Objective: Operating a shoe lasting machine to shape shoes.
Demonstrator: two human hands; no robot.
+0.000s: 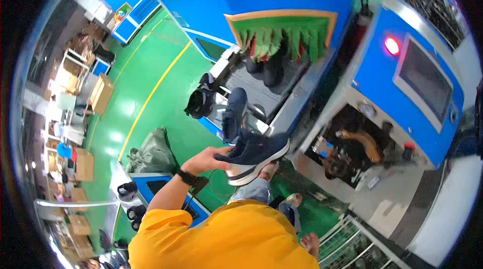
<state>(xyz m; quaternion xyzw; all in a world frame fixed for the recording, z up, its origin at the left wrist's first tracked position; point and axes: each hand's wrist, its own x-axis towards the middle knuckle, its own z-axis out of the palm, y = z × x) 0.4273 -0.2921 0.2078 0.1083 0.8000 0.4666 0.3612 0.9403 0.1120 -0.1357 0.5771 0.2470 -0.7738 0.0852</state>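
Observation:
My left hand, a black band on its wrist, is closed around the heel of a dark navy sneaker with a white sole. The sneaker is in front of my body, its toe to the right. Just beyond it, a second navy shoe rests on the end of a machine's conveyor. Low at my right side hangs my right hand, small and partly hidden by my yellow shirt. Its fingers look loosely bent and apart, with nothing seen in them, beside a white wire rack.
Dark shoes stand under the blue machine's green fringe curtain. Black shoes sit left of the conveyor. To the right is a blue-and-white machine with a lit red lamp and an open cavity. A grey sack lies on the green floor.

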